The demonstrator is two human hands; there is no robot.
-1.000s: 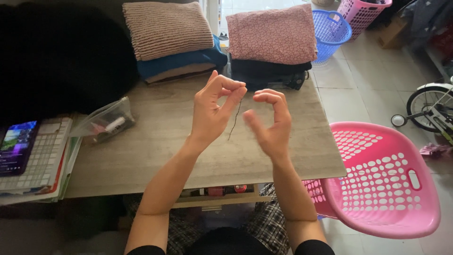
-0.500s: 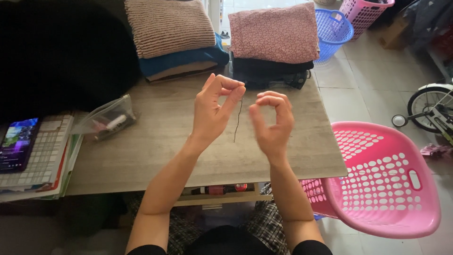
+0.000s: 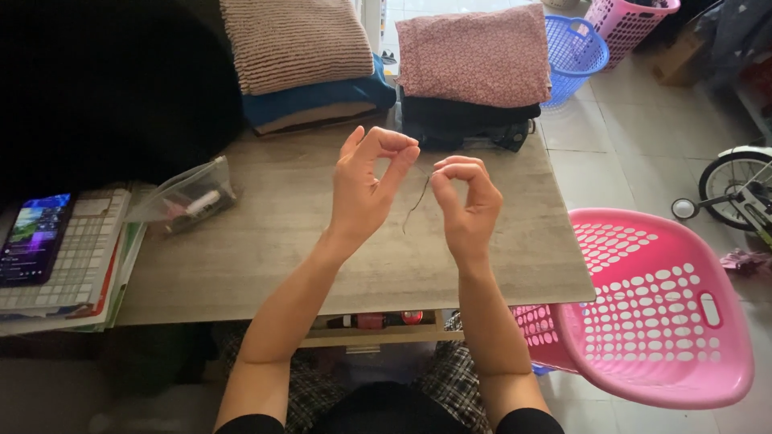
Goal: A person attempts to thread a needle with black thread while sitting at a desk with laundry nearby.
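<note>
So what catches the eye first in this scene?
Two raised hands at the centre: the left hand and right hand pinch a dark thread above the grey table. At lower right sits a bright pink basket; folded cloths are stacked at the far edge.

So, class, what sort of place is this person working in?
Probably a room at home: folded clothes stacked on a wooden table, laundry baskets on the tiled floor, and a small bicycle wheel nearby.

Bare table [image 3: 305, 265] beneath; folded cloth stacks [image 3: 470, 72] behind, clear pouch [image 3: 189, 197] left.
</note>
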